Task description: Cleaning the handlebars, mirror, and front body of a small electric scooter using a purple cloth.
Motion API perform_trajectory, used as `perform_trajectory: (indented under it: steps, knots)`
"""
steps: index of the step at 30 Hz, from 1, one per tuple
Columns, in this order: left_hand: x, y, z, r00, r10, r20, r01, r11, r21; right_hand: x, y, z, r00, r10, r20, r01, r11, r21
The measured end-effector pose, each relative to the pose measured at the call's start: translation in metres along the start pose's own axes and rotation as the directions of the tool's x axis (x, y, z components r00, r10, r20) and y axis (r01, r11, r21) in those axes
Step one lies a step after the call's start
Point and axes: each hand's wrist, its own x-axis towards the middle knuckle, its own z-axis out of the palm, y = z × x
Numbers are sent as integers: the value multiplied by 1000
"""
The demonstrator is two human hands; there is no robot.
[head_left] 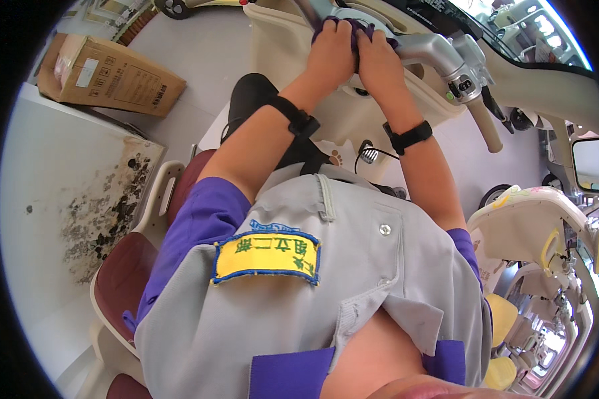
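Observation:
My left hand [333, 54] and my right hand [379, 65] are side by side at the middle of a silver handlebar [427, 48]. Fingers of both are curled over a dark purple cloth [368, 28], bunched against the bar. The fingertips and the bar beneath the cloth are hidden. To the right of my hands, the bar bends down to a beige grip [484, 126] with a black switch box [460, 86] and a lever. A black band is around each of my forearms.
I am in a small beige vehicle with dark red seats [128, 279]. A windshield [536, 30] rises ahead on the right. Left of me are an open cardboard box [116, 76] and a stained white panel [53, 199]. More beige vehicles [526, 216] stand at right. A pedal [368, 153] is below.

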Motion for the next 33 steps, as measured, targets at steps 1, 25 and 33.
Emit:
perform_trajectory:
  steps: [1,25,33]
  knots:
    - [-2,4,4,1000,6,1,-6,1000,1,-2,3,-1,1000,10,29,-10,1000,6]
    - [-15,-111,4,889,-370,-270,327,925,-191,24,-66,76,966,-129,223,80,973,216]
    - [-65,-121,26,842,-530,103,540,829,-144,-7,-44,111,929,36,369,-41,999,4]
